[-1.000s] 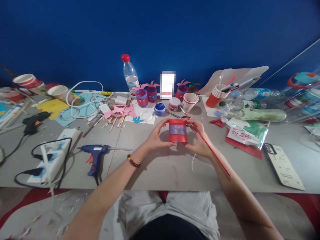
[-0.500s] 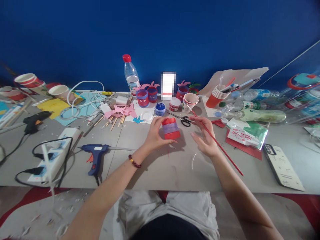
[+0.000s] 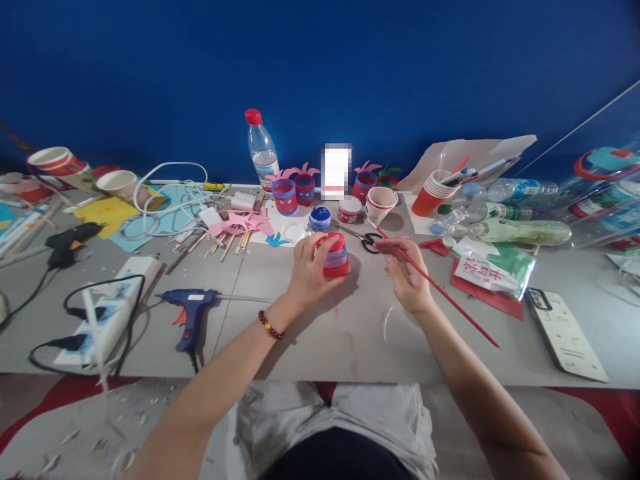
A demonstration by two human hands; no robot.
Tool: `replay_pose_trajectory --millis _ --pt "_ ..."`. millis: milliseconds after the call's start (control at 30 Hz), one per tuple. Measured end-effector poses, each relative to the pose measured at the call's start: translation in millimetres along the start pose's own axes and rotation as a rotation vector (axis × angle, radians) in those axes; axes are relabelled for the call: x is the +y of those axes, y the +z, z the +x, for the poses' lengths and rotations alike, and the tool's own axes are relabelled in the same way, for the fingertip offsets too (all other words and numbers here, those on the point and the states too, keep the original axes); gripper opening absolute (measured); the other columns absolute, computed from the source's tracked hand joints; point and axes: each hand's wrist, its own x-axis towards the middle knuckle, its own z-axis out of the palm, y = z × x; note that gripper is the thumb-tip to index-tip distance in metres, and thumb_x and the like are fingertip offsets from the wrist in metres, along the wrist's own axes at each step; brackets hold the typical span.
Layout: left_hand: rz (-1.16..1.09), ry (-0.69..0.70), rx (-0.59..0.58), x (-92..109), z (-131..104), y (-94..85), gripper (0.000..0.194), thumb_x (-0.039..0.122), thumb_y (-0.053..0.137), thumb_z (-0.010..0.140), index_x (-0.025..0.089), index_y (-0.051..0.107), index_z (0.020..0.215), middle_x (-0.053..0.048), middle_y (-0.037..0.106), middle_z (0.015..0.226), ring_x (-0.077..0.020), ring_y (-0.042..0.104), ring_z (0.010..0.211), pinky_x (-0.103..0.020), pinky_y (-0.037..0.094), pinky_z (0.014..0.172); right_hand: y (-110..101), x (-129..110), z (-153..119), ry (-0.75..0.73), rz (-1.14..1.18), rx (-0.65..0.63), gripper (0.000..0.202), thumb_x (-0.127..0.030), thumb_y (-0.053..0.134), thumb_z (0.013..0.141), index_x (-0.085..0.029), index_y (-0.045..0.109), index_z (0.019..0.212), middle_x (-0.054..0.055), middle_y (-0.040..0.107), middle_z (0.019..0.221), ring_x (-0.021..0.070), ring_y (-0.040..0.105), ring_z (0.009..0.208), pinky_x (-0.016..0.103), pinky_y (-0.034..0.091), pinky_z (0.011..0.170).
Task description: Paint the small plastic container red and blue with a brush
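Observation:
My left hand (image 3: 311,272) is wrapped round a small red cup with a purple band (image 3: 336,259), just above the grey table (image 3: 310,347). A long red paintbrush (image 3: 445,293) is held in my right hand (image 3: 409,277), its handle slanting down to the right and its tip near a white paper cup (image 3: 382,203). Black scissors (image 3: 371,242) lie between the hands. Behind them stand a blue paint jar (image 3: 320,218) and a red-and-white jar (image 3: 350,210).
A blue glue gun (image 3: 190,313) and a white power strip (image 3: 107,313) lie at the left. Banded cups (image 3: 285,197), a bottle (image 3: 263,157) and a pen cup (image 3: 431,195) stand at the back. A phone (image 3: 567,333) lies at the right.
My left hand has shifted slightly left with the cup, its fingers now over the cup's top. My right hand has closed more round the brush, and the handle's end has moved right.

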Motion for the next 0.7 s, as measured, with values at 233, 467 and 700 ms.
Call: replay_pose_trajectory --millis 233,467,700 --pt "-0.026 0.024 0.044 -0.6 2.1 0.6 0.068 0.046 0.072 0.082 0.026 0.040 0.138 -0.015 0.043 0.138 -0.0312 0.046 0.129 -0.049 0.040 0.109 2.8 -7.9 1.8 -0.001 -0.017 0.036 0.025 -0.036 0.046 0.101 -0.027 0.062 0.118 0.007 0.070 0.115 0.0208 0.069 0.106 0.041 0.055 0.095" --pt "-0.319 -0.046 0.086 -2.1 6.8 -1.4 0.080 0.042 0.080 0.074 0.024 0.037 0.138 -0.016 0.042 0.142 -0.0321 0.041 0.138 -0.052 0.037 0.114 1.8 -9.0 2.6 -0.031 -0.023 0.089 0.024 -0.034 0.046 0.101 -0.027 0.063 0.116 0.006 0.071 0.112 0.0198 0.070 0.102 0.040 0.056 0.092" --pt "-1.116 -0.741 0.121 -5.7 13.5 3.9 0.054 0.047 0.077 0.074 0.022 0.055 0.116 -0.010 0.061 0.126 -0.0294 0.059 0.122 -0.047 0.047 0.104 1.3 -3.5 3.6 -0.007 0.039 0.201 0.024 -0.036 0.046 0.101 -0.026 0.065 0.111 0.007 0.072 0.110 0.0209 0.070 0.096 0.042 0.056 0.089"
